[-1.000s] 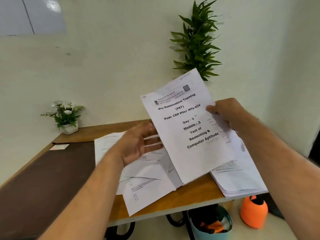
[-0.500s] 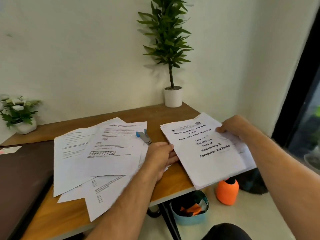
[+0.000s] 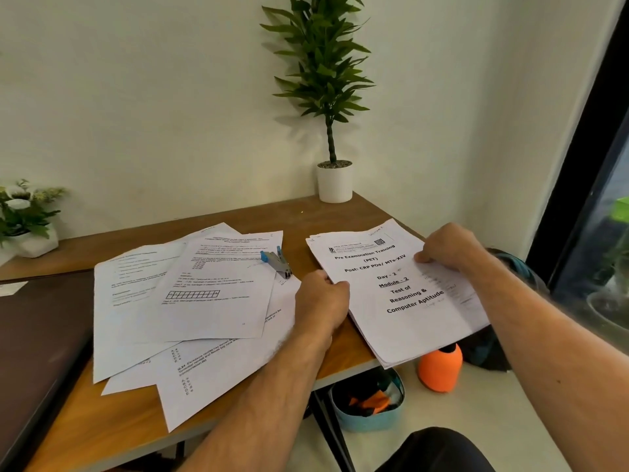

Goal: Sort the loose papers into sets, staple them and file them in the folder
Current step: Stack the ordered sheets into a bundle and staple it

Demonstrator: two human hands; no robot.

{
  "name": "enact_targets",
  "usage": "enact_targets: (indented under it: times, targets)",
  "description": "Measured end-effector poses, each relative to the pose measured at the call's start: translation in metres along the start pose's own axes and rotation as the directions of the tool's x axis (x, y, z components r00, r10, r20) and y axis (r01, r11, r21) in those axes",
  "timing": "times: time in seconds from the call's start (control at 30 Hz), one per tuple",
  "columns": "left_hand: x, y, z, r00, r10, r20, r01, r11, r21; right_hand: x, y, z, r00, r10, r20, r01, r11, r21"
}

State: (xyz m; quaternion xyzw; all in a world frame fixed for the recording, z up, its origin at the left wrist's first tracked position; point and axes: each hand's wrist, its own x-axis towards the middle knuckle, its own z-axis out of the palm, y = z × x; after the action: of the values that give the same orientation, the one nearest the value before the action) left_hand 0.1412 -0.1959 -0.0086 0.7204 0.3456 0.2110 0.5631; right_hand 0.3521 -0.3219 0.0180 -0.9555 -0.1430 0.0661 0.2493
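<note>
Here, both forearms reached forward over the wooden desk (image 3: 340,216). The left hand (image 3: 320,301) gripped the paper stack's (image 3: 401,301) left edge; the right hand (image 3: 449,247) pinched its right edge. The stack lay on the desk's right corner, overhanging the near edge.

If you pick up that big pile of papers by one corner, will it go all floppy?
Probably: the paper stack is thin unstapled sheets, so it would likely droop and fan apart. It already overhangs the table edge, so a push might slide it off.
</note>
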Motion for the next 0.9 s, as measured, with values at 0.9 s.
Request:
enact_targets:
  times: [0.9]
  targets:
    - [0.046, -0.051, -0.153, 0.992, 0.062, -0.112, 0.059, 0.553, 0.831, -0.073, -0.116, 0.051, 0.903, -0.413, -0.118, 0.424, 0.901, 0.093]
